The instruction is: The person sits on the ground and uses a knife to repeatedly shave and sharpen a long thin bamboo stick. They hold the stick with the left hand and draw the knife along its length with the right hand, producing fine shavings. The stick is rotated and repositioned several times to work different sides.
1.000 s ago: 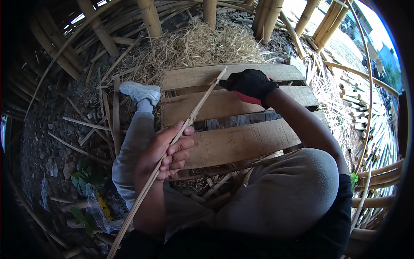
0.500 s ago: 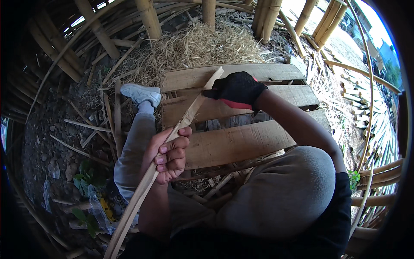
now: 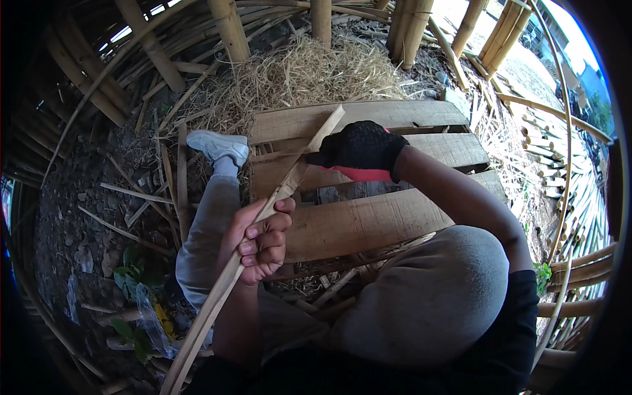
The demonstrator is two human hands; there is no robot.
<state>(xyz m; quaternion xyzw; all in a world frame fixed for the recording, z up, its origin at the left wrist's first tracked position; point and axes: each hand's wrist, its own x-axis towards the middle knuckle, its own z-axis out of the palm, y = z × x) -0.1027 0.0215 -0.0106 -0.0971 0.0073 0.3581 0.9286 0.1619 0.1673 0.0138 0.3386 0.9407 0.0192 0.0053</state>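
Note:
A long split bamboo strip (image 3: 205,315) runs slantwise from the lower edge up over the wooden slats, its far end pale and flat. My bare left hand (image 3: 262,240) is wrapped round its middle, fingers curled over the top. Just beyond the left hand, the strip's surface looks rough, with a raised sliver. My right hand (image 3: 359,153), in a black glove with red sides, is closed beside the strip's far part, its thumb side against it. Whatever the right fingers hold is hidden by the glove.
Below the strip lies a low platform of wooden slats (image 3: 368,220). Behind it is a heap of shavings (image 3: 309,76) before bamboo posts (image 3: 320,23). My shoe (image 3: 218,146) rests left of the platform. Cut bamboo poles (image 3: 559,191) lie at right; plastic (image 3: 153,319) litters the left ground.
My right hand has slid a little toward me along the strip, nearer my left hand. The left hand still grips the strip in about the same place.

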